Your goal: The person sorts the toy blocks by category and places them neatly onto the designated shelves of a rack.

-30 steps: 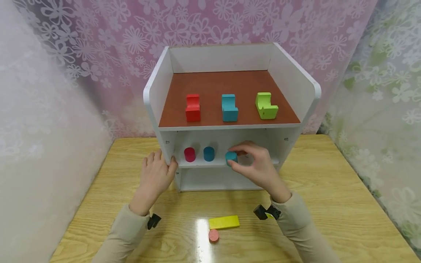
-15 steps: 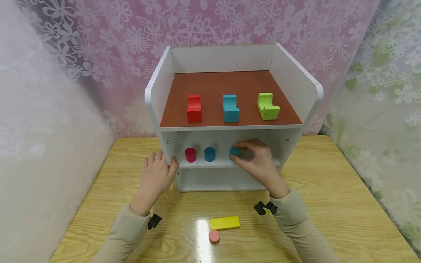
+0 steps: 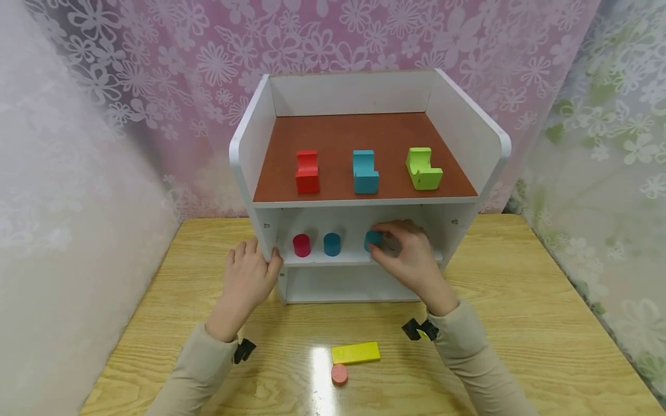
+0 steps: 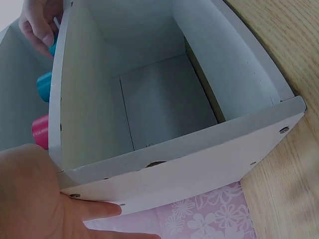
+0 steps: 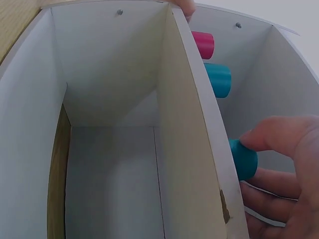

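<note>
My right hand (image 3: 408,251) pinches a blue cylinder block (image 3: 372,240) between thumb and fingers at the middle shelf of a white shelf unit (image 3: 343,283). In the right wrist view, this blue block (image 5: 243,160) stands by the shelf's front edge. A pink-red cylinder block (image 3: 302,245) and a second blue cylinder block (image 3: 332,244) stand in a row to its left. My left hand (image 3: 250,280) holds the unit's left side panel, its thumb at the inner front edge and its fingers (image 4: 102,209) along the outside.
On the brown top stand red (image 3: 307,172), blue (image 3: 366,172) and green (image 3: 424,169) notched blocks. A yellow rectangular block (image 3: 356,352) and a salmon round block (image 3: 339,374) lie on the wooden table (image 3: 520,346) in front. Floral curtains hang behind.
My right hand has moved slightly right and deeper into the middle shelf with the blue cylinder block. My left hand stays at the side panel.
</note>
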Demonstrator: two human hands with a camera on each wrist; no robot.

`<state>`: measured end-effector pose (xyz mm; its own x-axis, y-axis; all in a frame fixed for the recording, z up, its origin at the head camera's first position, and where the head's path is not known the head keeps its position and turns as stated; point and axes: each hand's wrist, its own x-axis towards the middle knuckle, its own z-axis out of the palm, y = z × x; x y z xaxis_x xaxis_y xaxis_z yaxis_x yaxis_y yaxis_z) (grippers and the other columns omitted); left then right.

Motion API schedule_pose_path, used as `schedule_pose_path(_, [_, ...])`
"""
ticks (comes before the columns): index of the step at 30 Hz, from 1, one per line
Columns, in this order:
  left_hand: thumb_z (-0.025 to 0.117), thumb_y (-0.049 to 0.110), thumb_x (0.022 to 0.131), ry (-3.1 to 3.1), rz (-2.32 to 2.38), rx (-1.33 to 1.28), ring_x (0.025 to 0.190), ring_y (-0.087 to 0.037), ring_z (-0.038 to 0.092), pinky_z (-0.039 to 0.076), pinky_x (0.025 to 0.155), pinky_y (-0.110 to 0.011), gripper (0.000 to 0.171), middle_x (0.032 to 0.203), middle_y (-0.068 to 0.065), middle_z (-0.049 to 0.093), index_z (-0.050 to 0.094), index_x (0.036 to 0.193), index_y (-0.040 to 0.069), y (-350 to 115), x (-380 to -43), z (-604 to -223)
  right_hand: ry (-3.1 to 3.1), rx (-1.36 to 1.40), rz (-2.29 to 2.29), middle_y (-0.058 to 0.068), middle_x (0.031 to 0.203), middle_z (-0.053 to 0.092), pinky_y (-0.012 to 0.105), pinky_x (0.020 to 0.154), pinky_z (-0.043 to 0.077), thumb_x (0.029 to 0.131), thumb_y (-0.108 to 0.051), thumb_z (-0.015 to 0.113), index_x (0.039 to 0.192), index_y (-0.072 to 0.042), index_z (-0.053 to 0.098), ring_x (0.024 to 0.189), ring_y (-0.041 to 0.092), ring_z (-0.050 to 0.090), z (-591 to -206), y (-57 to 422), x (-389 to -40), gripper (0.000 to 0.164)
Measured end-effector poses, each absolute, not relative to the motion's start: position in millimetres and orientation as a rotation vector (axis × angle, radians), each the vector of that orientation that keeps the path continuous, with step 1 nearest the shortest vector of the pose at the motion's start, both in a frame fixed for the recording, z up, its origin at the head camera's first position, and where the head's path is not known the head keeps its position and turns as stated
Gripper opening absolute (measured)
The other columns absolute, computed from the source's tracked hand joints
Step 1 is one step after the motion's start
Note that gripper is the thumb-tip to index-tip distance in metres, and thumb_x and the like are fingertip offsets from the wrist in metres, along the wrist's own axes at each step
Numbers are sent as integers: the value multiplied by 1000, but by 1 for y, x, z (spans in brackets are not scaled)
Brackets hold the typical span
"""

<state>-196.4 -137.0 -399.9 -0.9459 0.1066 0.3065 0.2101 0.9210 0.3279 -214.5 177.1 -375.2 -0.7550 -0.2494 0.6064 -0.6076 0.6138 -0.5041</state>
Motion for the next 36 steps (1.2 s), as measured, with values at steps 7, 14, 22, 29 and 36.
schedule_pose_path(7, [34, 37, 103, -2800, -523, -237, 110, -44, 50, 36, 92, -57, 44, 113, -21, 58, 57, 113, 0, -137, -197, -401, -2354, 703, 959, 6, 103, 70, 43, 82, 47, 81, -16, 79, 109, -7, 71, 92, 24, 60, -376, 177, -213, 30])
schedule_pose_path(14, [35, 36, 103, -2792, -522, -241, 110, -44, 51, 36, 94, -58, 46, 114, -21, 58, 56, 119, -1, -137, -196, -401, -2211, 755, 859, 8, 108, 68, 47, 87, 47, 81, -16, 79, 110, -6, 71, 102, 28, 60, -372, 173, -203, 31])
schedule_pose_path(22, [35, 36, 102, -2789, -508, -241, 112, -45, 51, 36, 95, -58, 47, 115, -21, 58, 55, 123, -1, -137, -196, -400, -2094, 848, 866, 6, 104, 68, 43, 79, 42, 84, -17, 73, 104, -4, 72, 97, 27, 59, -364, 170, -188, 24])
schedule_pose_path(29, [35, 35, 102, -2783, -498, -246, 109, -45, 52, 37, 93, -57, 44, 111, -20, 59, 56, 119, 0, -136, -196, -400, -2067, 995, 963, 5, 106, 68, 37, 81, 44, 90, -20, 68, 107, -7, 73, 95, 23, 60, -359, 167, -168, 22])
schedule_pose_path(36, [34, 36, 103, -2804, -510, -242, 111, -44, 51, 36, 94, -57, 47, 114, -20, 58, 55, 122, -1, -136, -195, -398, -2043, 1206, 1085, 3, 112, 67, 30, 92, 43, 95, -22, 65, 112, -11, 70, 102, 20, 60, -358, 164, -151, 20])
